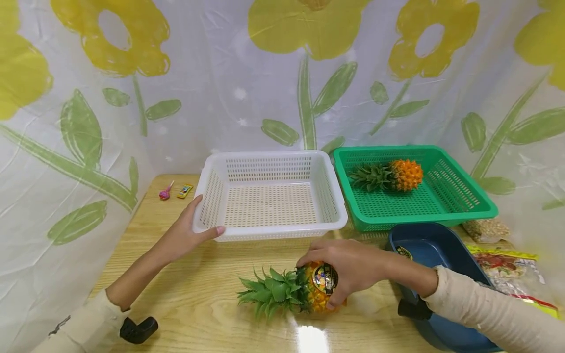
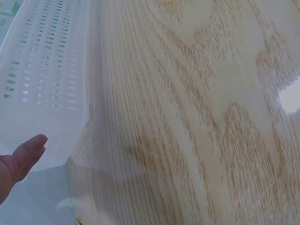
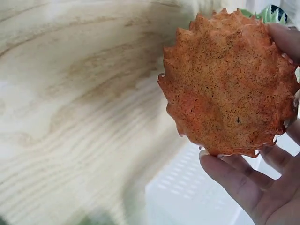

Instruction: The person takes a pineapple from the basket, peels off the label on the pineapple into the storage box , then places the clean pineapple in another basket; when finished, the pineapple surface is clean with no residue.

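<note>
A pineapple with a green leafy crown and a round dark label is gripped by my right hand, in front of the white basket. Its crown points left; in the right wrist view its rough orange base faces the camera, with fingers and thumb on opposite sides. Whether it touches the table cannot be told. At the front left corner of the white plastic basket, my left hand holds the rim, thumb along the front and fingers at the left side. Nothing lies in that basket.
A green basket at the back right holds another pineapple. Before it stands a dark blue bin, beside food packets and a bag of grains. A lollipop and small yellow packet lie left.
</note>
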`<state>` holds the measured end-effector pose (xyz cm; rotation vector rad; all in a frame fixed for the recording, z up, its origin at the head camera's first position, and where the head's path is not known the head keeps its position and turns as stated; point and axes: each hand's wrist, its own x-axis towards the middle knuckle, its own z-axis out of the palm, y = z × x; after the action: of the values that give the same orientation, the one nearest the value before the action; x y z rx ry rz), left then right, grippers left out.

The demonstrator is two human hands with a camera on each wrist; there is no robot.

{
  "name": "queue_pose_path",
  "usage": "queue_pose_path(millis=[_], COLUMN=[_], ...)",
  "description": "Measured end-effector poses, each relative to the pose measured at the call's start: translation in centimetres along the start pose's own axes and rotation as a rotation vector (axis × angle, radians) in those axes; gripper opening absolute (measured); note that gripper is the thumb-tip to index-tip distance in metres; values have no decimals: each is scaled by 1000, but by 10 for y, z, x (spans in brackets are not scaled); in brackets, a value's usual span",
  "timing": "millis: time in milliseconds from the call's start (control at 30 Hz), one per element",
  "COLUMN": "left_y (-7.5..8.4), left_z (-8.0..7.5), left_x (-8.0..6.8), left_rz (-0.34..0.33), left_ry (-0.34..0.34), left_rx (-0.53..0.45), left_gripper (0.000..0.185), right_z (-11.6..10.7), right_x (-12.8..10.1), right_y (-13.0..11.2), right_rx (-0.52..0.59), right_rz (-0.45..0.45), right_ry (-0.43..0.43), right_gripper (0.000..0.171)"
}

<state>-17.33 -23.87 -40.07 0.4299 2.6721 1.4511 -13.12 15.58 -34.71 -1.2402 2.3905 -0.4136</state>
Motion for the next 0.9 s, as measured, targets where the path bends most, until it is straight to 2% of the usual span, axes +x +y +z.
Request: queue_pose_path(millis=[233, 500, 700, 900], left_y=[1, 2, 2, 0], left_z=[-1, -2, -1, -1], left_x=[-1, -3, -2, -1], left_rz=[-13, -54, -40, -33], left_ry=[2, 6, 9, 5], left_rx=[9, 37, 33, 27], left_gripper=[97, 102, 100, 100], right_z=[9, 13, 14, 17], right_x=[5, 9, 10, 11], right_y=[4, 4, 6, 7], right_rx=[-27, -19, 0, -16], right_rz=[-49, -37, -24, -34], right_ry=[11, -5, -5, 35], right_gripper=[82, 82, 85, 87])
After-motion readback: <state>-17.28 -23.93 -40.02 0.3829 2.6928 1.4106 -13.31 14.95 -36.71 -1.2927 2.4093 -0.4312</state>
